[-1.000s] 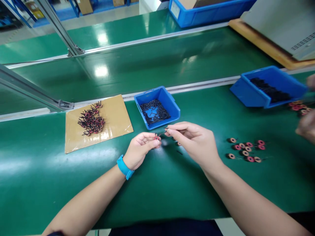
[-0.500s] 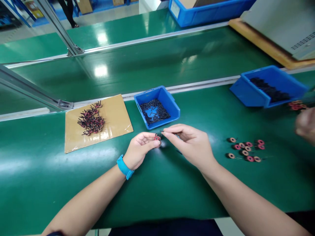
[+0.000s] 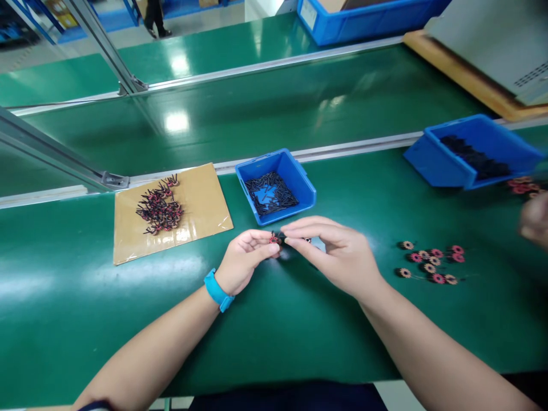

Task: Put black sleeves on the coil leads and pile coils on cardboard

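Observation:
My left hand [image 3: 248, 257], with a turquoise band at the wrist, pinches a small red toothed ring part [image 3: 274, 240] with dark leads. Close against it on the right, my right hand [image 3: 334, 251] has thumb and fingertips pressed together at a tiny dark piece, too small to make out fully. Just behind both hands is a blue bin [image 3: 303, 197] of short black tubes [image 3: 280, 194]. On the left, a tan cardboard sheet [image 3: 205, 200] bears a pile of red and black ring parts [image 3: 160, 211]. Several pink and beige ring parts [image 3: 430, 267] lie to the right.
Another blue bin [image 3: 449, 165] with black pieces stands at the right. Beside it, another person's blurred hand [image 3: 535, 220] is near more red parts. Metal rails cross behind the bins. Farther back are a large blue crate [image 3: 363, 25] and a walking person's legs [image 3: 156, 20].
My right fingertips have closed in slightly toward the red ring part, and the dark piece between them shows less. The background person's legs have moved right. The view has shifted slightly.

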{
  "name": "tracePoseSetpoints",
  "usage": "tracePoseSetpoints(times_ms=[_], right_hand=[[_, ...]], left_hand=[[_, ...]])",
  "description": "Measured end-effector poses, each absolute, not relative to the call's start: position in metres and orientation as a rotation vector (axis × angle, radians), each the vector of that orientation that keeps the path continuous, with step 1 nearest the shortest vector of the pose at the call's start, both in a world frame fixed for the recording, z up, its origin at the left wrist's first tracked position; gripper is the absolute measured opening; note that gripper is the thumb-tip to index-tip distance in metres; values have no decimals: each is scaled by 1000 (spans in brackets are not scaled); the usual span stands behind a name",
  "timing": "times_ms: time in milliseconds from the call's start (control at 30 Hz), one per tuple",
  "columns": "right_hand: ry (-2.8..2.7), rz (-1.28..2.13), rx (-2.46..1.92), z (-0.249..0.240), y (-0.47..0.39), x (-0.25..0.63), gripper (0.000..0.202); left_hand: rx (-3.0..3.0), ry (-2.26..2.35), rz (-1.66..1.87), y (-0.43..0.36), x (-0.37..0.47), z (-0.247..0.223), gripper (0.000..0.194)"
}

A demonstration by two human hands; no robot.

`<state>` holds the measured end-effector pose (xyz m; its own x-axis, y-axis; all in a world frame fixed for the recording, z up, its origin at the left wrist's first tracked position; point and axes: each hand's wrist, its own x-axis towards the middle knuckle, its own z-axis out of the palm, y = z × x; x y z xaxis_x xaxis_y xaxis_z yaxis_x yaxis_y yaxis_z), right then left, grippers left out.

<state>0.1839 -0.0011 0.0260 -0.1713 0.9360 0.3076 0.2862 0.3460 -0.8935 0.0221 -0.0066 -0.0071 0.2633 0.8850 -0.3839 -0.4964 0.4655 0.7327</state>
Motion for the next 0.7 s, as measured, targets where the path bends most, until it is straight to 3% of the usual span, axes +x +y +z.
tracePoseSetpoints(times_ms=[233,500,700], right_hand=[[-1314,1100,-1188,27,3,192,5],[-1320,1407,-1259,23,4,185,22],[-1331,1525,-1190,23,2,181,14]], left_hand=[[498,846,948,-6,20,-7,26],[487,793,937,-7,19,-8,25],[495,811,900,-7,20,-6,28]])
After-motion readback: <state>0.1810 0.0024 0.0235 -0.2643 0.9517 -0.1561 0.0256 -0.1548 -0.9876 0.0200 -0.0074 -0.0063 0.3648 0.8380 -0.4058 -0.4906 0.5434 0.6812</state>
